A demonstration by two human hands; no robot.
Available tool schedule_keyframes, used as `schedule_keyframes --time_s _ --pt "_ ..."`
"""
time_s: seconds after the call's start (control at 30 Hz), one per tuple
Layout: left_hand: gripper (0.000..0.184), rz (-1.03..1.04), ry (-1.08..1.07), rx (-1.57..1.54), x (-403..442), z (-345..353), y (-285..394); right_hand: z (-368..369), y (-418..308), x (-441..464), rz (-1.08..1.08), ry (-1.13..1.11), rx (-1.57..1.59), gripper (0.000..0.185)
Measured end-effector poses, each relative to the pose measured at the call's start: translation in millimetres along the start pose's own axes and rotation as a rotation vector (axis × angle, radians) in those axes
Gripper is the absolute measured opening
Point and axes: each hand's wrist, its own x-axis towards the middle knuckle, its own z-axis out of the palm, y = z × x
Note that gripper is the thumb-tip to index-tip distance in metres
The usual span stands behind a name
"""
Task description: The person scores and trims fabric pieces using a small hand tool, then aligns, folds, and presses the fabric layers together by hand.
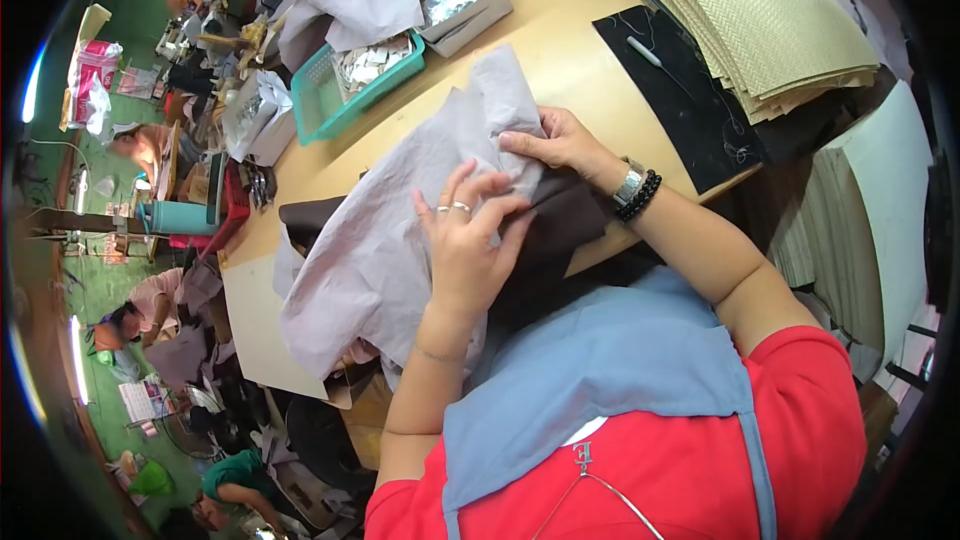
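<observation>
A large light grey fabric piece (370, 220), wrinkled and partly folded at its upper end, is draped over the near part of the table. My right hand (570, 148), with a watch and dark beads at the wrist, pinches the fabric's right edge, thumb on top and fingers hidden behind. Rings show on my left hand (468, 230), which rests on the same fabric with its fingers bent and spread apart. Under and beside the fabric lies dark brown material (565, 225).
On the wooden table (560, 35) sit a teal basket (310, 110) of small pale pieces and a box (480, 20) with a plastic bag. A white-handled awl (645, 50) lies on a black sheet (690, 140), beside stacked woven cream sheets (760, 20). Other people work at the left.
</observation>
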Motion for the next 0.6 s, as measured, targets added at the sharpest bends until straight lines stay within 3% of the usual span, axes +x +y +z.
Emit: schedule_keyframes --time_s 0.03,0.13,0.17,0.27,0.37,0.43,0.53,0.6 --pt "0.010 -0.044 0.032 -0.039 2 1 2 2 -4 -3 -0.008 0.026 0.014 0.033" --pt "0.013 0.180 0.139 -0.215 0 -3 -10 0 -3 0 -0.078 0.139 0.134 0.030" --pt "0.013 0.176 0.097 -0.416 -2 -3 -14 -1 0 2 -0.108 0.181 0.188 0.029" --pt "0.011 -0.042 -0.008 -0.599 -18 -3 -30 0 4 -1 -0.160 0.044 0.076 0.028" --pt "0.019 -0.162 -0.095 -0.575 -22 -13 -52 12 1 -7 -0.264 0.079 -0.012 0.023" --pt "0.032 -0.445 -0.157 -0.534 -20 -17 -50 22 -4 -11 -0.287 0.060 -0.041 0.023" --pt "0.035 -0.502 -0.046 -0.394 -5 -6 -24 43 -21 -25 -0.204 -0.014 -0.088 0.025" --pt "0.030 -0.501 -0.071 -0.504 -1 3 -24 39 -21 -22 -0.270 -0.114 -0.354 0.029"
